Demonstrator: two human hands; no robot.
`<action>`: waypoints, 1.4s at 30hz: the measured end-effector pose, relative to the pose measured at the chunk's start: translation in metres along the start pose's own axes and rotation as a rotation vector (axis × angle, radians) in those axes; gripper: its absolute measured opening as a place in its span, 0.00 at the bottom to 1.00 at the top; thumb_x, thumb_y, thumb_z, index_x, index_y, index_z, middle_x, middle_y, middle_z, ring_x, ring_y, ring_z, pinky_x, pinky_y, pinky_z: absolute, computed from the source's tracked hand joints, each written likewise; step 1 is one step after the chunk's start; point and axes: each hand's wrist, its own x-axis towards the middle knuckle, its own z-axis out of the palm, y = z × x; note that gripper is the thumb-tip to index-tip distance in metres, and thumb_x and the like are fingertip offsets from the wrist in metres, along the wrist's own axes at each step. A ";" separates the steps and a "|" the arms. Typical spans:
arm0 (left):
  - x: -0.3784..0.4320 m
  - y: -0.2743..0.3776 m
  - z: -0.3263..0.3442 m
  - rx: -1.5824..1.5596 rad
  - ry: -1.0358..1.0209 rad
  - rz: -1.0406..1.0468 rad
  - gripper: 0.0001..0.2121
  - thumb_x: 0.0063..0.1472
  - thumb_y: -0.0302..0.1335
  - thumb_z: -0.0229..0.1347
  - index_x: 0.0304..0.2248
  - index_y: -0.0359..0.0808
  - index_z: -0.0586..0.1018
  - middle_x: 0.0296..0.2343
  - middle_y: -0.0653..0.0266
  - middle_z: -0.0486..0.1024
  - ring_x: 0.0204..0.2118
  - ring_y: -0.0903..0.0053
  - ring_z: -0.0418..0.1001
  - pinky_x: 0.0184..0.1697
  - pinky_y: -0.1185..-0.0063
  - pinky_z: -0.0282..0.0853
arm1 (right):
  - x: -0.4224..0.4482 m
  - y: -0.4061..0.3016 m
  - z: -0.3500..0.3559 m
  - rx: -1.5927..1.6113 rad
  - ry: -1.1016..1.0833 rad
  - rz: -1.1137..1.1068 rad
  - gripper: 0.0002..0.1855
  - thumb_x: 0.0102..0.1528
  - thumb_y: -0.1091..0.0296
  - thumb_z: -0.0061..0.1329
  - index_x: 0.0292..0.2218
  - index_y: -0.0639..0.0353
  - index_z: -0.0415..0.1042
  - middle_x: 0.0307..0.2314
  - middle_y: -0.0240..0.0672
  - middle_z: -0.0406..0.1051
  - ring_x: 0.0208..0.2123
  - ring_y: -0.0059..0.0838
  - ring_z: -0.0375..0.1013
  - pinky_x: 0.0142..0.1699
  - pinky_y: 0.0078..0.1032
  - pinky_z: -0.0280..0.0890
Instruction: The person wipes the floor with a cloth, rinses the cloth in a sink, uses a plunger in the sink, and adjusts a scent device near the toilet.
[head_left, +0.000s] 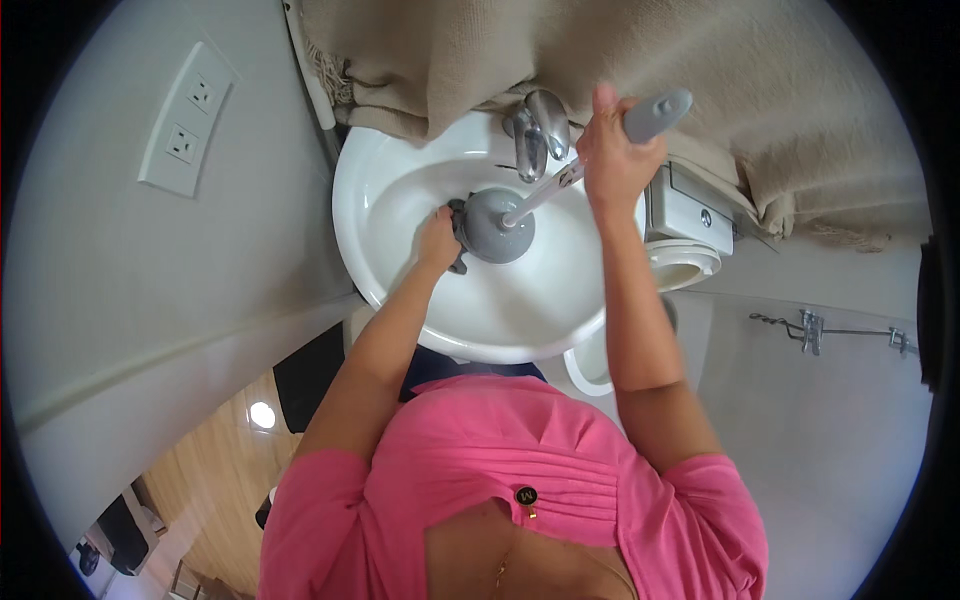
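A plunger with a grey rubber cup (499, 226) is tilted over the white washbasin (517, 349). My right hand (621, 161) grips its handle just below the grey end grip (658, 115), to the right of the chrome faucet (541, 135). My left hand (439, 244) holds a dark grey cloth (457, 259) against the left side of the cup. Part of the cloth is hidden by my fingers and the cup. The cup's underside is out of sight, so whether it touches the bowl I cannot tell.
A beige fringed curtain (480, 45) hangs behind the basin. To the right stand a toilet (686, 262) and a white container (591, 364), partly behind my forearm. A wall outlet plate (187, 120) is at left. A wire rack with clips (814, 331) is at far right.
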 end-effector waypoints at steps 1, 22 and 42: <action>0.004 0.000 0.001 0.020 -0.020 -0.006 0.17 0.42 0.15 0.51 0.36 0.31 0.66 0.33 0.48 0.69 0.36 0.53 0.68 0.38 0.65 0.65 | -0.004 0.004 -0.001 -0.067 0.076 -0.106 0.14 0.51 0.67 0.51 0.19 0.58 0.61 0.10 0.26 0.59 0.11 0.15 0.57 0.16 0.15 0.51; 0.024 0.026 -0.066 -0.277 0.167 -0.065 0.14 0.47 0.32 0.46 0.32 0.32 0.74 0.29 0.46 0.73 0.34 0.53 0.70 0.38 0.71 0.65 | -0.051 -0.137 -0.186 0.263 0.286 -0.204 0.19 0.56 0.62 0.41 0.17 0.56 0.53 0.09 0.25 0.48 0.09 0.15 0.46 0.14 0.16 0.44; 0.012 0.083 -0.150 0.029 0.042 0.055 0.14 0.48 0.28 0.46 0.36 0.36 0.75 0.24 0.52 0.75 0.30 0.61 0.73 0.35 0.72 0.66 | -0.068 -0.129 -0.237 0.381 0.334 -0.192 0.17 0.55 0.65 0.42 0.17 0.57 0.55 0.09 0.27 0.49 0.09 0.16 0.47 0.13 0.17 0.47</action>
